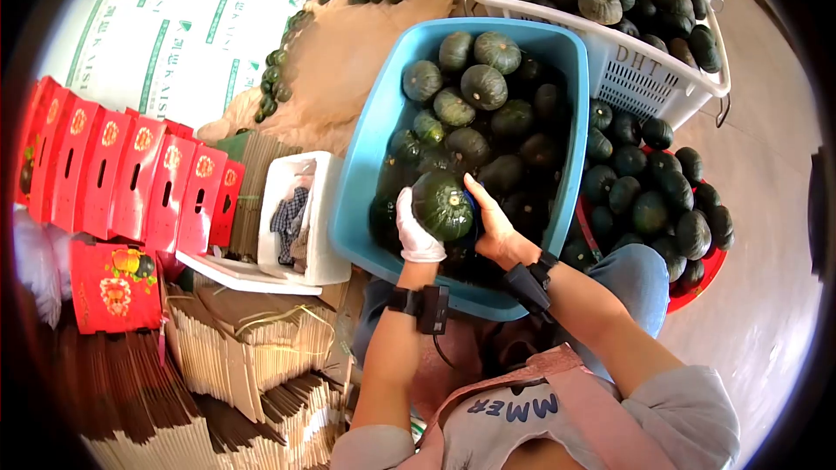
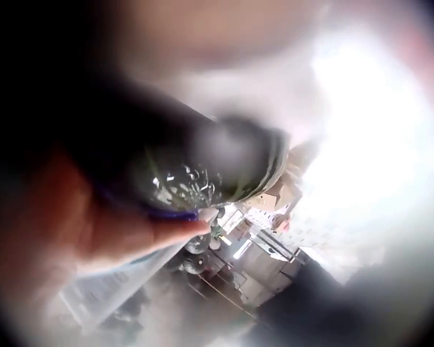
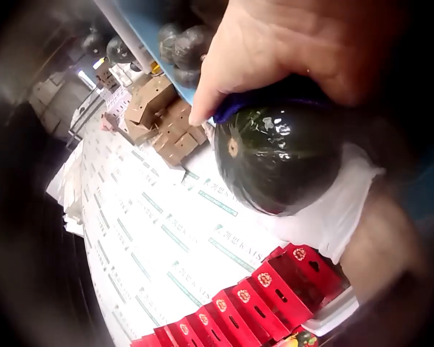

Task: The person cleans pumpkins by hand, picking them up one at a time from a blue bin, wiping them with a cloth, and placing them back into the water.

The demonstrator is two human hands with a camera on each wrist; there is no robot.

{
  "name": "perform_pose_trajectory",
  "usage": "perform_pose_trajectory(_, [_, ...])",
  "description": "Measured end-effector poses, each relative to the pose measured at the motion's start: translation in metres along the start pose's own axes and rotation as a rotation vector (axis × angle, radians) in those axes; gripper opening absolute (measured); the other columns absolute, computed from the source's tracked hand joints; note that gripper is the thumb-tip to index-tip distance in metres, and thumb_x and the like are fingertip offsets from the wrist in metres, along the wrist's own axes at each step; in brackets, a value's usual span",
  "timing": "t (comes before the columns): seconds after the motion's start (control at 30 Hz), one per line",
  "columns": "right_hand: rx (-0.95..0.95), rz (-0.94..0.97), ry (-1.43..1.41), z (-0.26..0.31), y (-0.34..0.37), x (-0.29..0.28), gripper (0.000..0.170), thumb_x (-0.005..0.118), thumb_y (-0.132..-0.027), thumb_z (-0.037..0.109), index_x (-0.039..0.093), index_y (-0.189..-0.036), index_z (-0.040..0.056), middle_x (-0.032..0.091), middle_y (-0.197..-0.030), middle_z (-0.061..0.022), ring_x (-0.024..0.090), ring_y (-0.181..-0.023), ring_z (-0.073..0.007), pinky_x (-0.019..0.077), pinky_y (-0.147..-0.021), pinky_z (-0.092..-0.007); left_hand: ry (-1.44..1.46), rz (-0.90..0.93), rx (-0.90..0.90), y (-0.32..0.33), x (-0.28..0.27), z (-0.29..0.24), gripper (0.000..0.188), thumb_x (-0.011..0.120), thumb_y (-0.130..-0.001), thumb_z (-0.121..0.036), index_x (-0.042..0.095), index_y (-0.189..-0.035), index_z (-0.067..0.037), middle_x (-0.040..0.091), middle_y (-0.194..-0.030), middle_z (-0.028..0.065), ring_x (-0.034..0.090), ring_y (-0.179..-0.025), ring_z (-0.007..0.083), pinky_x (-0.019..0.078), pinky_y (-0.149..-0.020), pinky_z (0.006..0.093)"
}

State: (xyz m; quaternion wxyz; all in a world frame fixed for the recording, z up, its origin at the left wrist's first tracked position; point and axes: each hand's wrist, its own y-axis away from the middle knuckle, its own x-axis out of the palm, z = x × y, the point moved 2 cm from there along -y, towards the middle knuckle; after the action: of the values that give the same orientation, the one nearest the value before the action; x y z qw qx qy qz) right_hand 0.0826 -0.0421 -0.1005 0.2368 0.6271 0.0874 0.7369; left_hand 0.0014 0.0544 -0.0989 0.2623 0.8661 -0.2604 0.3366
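A glossy wet green pumpkin [image 1: 442, 206] is held between both hands over the near part of a blue tub [image 1: 353, 176]. My left hand [image 1: 419, 231], in a white glove, grips its left side. My bare right hand [image 1: 495, 224] is at the other side, holding a dark blue cloth [image 3: 235, 105] against the skin; in the right wrist view the cloth shows between thumb and pumpkin. More green pumpkins [image 1: 484, 87] sit in the tub, several low down in dark water. The left wrist view is blurred, with the pumpkin [image 2: 195, 181] filling its middle.
White crates [image 1: 649, 78] heaped with pumpkins stand behind right, a red basin [image 1: 710, 270] of pumpkins at the right. Red boxes [image 1: 135, 174], a white foam box [image 1: 331, 226] and cardboard stacks [image 1: 218, 339] are left. Small pumpkins lie on brown sheeting [image 1: 340, 61] behind.
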Motion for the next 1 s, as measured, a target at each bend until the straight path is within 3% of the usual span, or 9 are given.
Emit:
perform_pose_trajectory(0.1, [-0.118, -0.042, 0.114, 0.015, 0.004, -0.008, 0.049, 0.073, -0.082, 0.039, 0.061, -0.113, 0.0032, 0.068, -0.105, -0.0078, 0.065, -0.096, -0.0199, 0.0517, -0.087, -0.0344, -1.38, 0.049, 0.893, 0.016, 0.027, -0.029, 0.031, 0.047, -0.094, -0.002, 0.057, -0.123, 0.004, 0.061, -0.122, 0.0162, 0.057, -0.114, 0.0278, 0.0415, -0.102, 0.0362])
perform_pose_trajectory(0.33, [-0.187, -0.073, -0.014, 0.033, -0.034, -0.02, 0.038, 0.061, -0.088, 0.034, 0.064, -0.099, -0.0022, 0.069, -0.09, -0.0117, 0.067, -0.078, -0.0213, 0.0538, -0.075, -0.0346, -1.616, 0.34, 1.103, 0.052, 0.065, -0.008, 0.086, 0.079, -0.077, -0.026, 0.031, -0.14, 0.006, 0.044, -0.13, 0.0297, 0.05, -0.113, 0.0424, 0.0406, -0.097, 0.0465])
perform_pose_trajectory(0.4, [-0.134, -0.103, -0.069, 0.026, -0.033, -0.013, 0.036, 0.061, -0.088, 0.033, 0.064, -0.099, -0.0015, 0.069, -0.09, -0.012, 0.067, -0.078, -0.0218, 0.054, -0.073, -0.0352, -1.647, 0.188, 0.841, 0.05, 0.062, -0.002, 0.106, 0.087, -0.066, -0.031, 0.023, -0.143, 0.005, 0.044, -0.125, 0.0288, 0.051, -0.109, 0.0401, 0.0411, -0.095, 0.0454])
perform_pose_trajectory(0.43, [-0.561, -0.235, 0.399, 0.023, -0.014, -0.007, 0.032, 0.06, -0.088, 0.03, 0.064, -0.099, 0.0, 0.067, -0.088, -0.0116, 0.065, -0.077, -0.0213, 0.0526, -0.073, -0.0334, -1.614, 0.096, 0.767, 0.042, 0.055, 0.002, 0.107, 0.088, -0.065, -0.031, 0.024, -0.144, 0.004, 0.045, -0.124, 0.0232, 0.053, -0.105, 0.0331, 0.0437, -0.091, 0.0428])
perform_pose_trajectory(0.53, [-0.586, -0.137, 0.591, -0.002, -0.002, 0.0, 0.039, 0.06, -0.088, 0.028, 0.055, -0.114, -0.0003, 0.055, -0.119, -0.0155, 0.054, -0.105, -0.0193, 0.0434, -0.089, -0.0296, -0.446, -0.128, 0.263, 0.025, 0.043, 0.011, 0.073, 0.077, -0.08, -0.032, 0.041, -0.135, 0.0, 0.053, -0.116, 0.0116, 0.055, -0.099, 0.0212, 0.048, -0.088, 0.0359])
perform_pose_trajectory(0.6, [-0.784, -0.113, 1.083, -0.023, 0.012, 0.01, 0.053, 0.06, -0.088, 0.029, 0.047, -0.129, -0.0032, 0.04, -0.132, -0.027, 0.037, -0.125, -0.0369, 0.0287, -0.107, -0.0405, -0.369, -0.082, 0.273, 0.004, 0.022, 0.001, 0.058, 0.067, -0.085, -0.048, 0.056, -0.12, -0.003, 0.06, -0.105, 0.011, 0.06, -0.095, 0.0223, 0.0492, -0.09, 0.0382])
perform_pose_trajectory(0.67, [-1.028, 0.068, 1.578, -0.032, 0.031, 0.02, 0.054, 0.059, -0.09, 0.029, 0.047, -0.129, -0.0053, 0.04, -0.132, -0.0298, 0.031, -0.127, -0.0467, 0.0209, -0.111, -0.0481, 0.19, -0.07, -0.353, 0.005, 0.015, 0.001, 0.071, 0.055, -0.082, -0.07, 0.063, -0.11, -0.005, 0.067, -0.107, 0.0117, 0.064, -0.095, 0.0273, 0.0505, -0.092, 0.041])
perform_pose_trajectory(0.8, [-1.173, 0.07, 1.623, -0.032, 0.033, 0.022, 0.048, 0.058, -0.091, 0.027, 0.05, -0.125, -0.0055, 0.039, -0.137, -0.0288, 0.036, -0.125, -0.0495, 0.0237, -0.11, -0.0506, 0.13, -0.009, -0.338, 0.008, 0.004, 0.009, 0.053, 0.056, -0.09, -0.054, 0.064, -0.109, -0.006, 0.067, -0.109, 0.0125, 0.064, -0.097, 0.0255, 0.0508, -0.092, 0.0402])
perform_pose_trajectory(1.0, [0.041, -0.049, 0.375, 0.022, -0.025, 0.007, 0.042, 0.059, -0.088, 0.045, 0.068, -0.085, 0.0046, 0.067, -0.075, -0.009, 0.064, -0.066, -0.0253, 0.0528, -0.066, -0.0368, -0.317, 0.124, 0.028, 0.039, 0.029, 0.01, 0.045, 0.065, -0.086, -0.013, 0.048, -0.128, -0.006, 0.056, -0.114, 0.0065, 0.056, -0.101, 0.0155, 0.0491, -0.088, 0.03])
